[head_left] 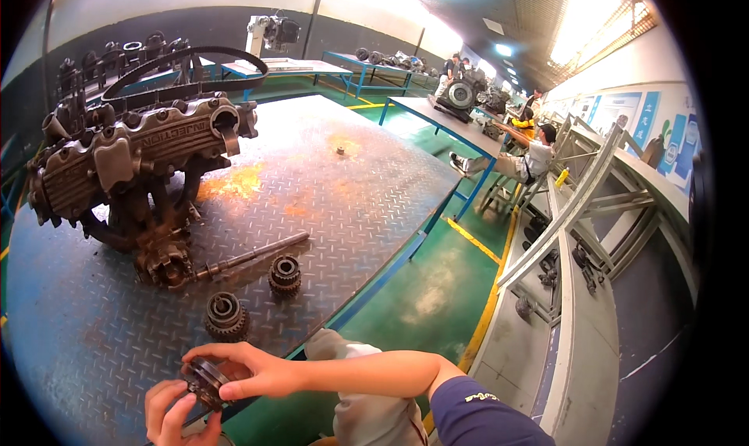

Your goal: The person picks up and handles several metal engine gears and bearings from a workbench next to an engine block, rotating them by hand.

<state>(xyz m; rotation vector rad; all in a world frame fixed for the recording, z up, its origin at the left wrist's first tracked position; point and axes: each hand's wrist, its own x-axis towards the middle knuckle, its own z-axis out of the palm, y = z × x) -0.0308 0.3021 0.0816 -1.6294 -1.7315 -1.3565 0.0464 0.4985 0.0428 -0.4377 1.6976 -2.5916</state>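
Observation:
Over the near edge of the metal table, both hands grip a dark, ring-shaped gear (205, 382) with a grooved rim. My right hand (261, 373) reaches in from the right, fingers over its top and thumb on its near side. My left hand (173, 415) holds it from the lower left with bent fingers, partly cut off by the picture's lower rim. Just beyond my hands, a stepped gear (226, 319) stands on the table. A smaller gear (285, 276) stands to its right and farther back. Behind both lies a long steel shaft (253, 252).
A large engine (129, 161) with a loose belt (187, 54) on top stands on the left of the tread-plate table (343, 188). A small metal part (340, 150) lies farther back. To the right are a grey metal frame (577, 204) and a seated person (527, 157).

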